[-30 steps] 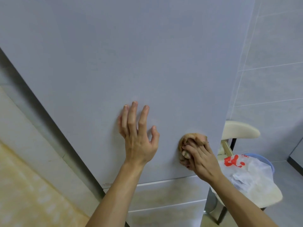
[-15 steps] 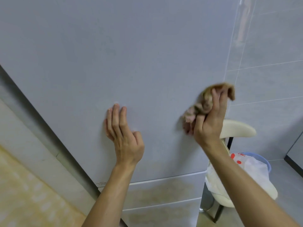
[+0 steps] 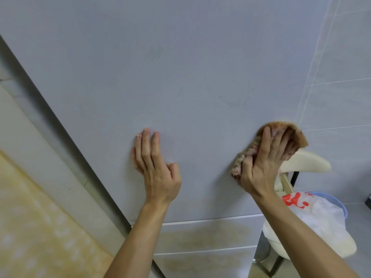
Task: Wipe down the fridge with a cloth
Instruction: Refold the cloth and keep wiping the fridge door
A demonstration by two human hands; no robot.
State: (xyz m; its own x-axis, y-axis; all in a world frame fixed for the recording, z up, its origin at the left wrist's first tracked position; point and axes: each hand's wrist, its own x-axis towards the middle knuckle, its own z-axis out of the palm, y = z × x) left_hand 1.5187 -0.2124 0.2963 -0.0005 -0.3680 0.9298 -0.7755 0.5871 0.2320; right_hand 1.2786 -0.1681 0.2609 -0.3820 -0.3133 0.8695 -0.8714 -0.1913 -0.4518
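The pale grey fridge door fills most of the view. My left hand rests flat on it, fingers straight and pointing up. Near the door's right edge, my right hand presses a brown, bunched cloth against the surface. Its fingers lie over the cloth and the thumb hooks round the lower end. Part of the cloth sticks out past the door's edge.
Below the door are two fridge drawers with yellowish stains. To the right stands a cream chair with a white plastic bag on its seat and a blue bucket behind. A tiled wall lies right, a yellow patterned surface left.
My right hand has swept the cloth up the door from low near the drawers to the right edge and flattened over it. My left hand has stayed on the door.
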